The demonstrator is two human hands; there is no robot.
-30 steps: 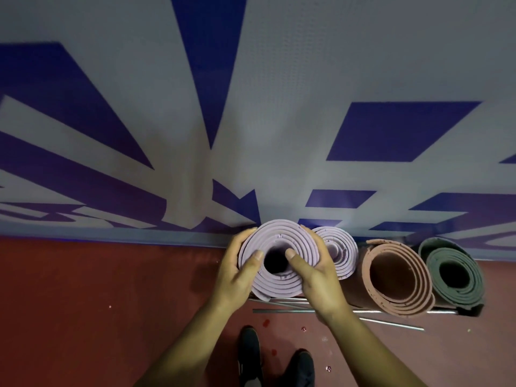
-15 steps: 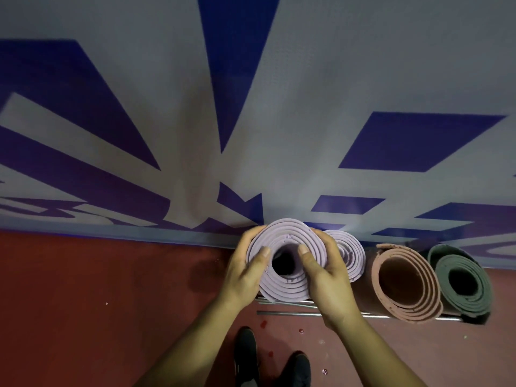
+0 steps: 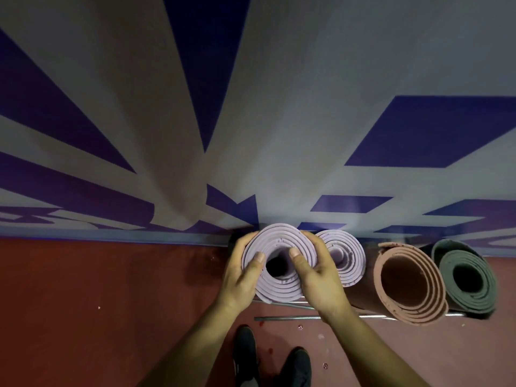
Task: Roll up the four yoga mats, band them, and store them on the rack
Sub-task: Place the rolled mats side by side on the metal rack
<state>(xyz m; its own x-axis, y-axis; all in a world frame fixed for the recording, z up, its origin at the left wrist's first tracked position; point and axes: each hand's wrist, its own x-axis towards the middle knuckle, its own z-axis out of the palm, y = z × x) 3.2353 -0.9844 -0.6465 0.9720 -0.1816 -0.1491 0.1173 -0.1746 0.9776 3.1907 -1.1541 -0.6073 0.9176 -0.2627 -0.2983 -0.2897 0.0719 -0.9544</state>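
Both hands, left (image 3: 240,277) and right (image 3: 318,277), curl their fingers around a spiralled lilac foam mat (image 3: 279,286), leftmost of four upright rolls on thin metal rack bars (image 3: 284,318) against the far wall.

The dark red floor (image 3: 97,289) runs up to a banner-covered wall (image 3: 279,107). Thin metal rack rods (image 3: 284,318) lie on the floor and pass under the brown mat (image 3: 413,305), which is rolled and stands on end. A grey-green mat (image 3: 474,291) stands close on its right. An inner lilac mat (image 3: 350,263) stands close on its left, then an outer lilac mat (image 3: 282,289), whose foot is hidden. Down-left of the brown mat are two black shoes (image 3: 245,353) and scattered specks (image 3: 300,327).
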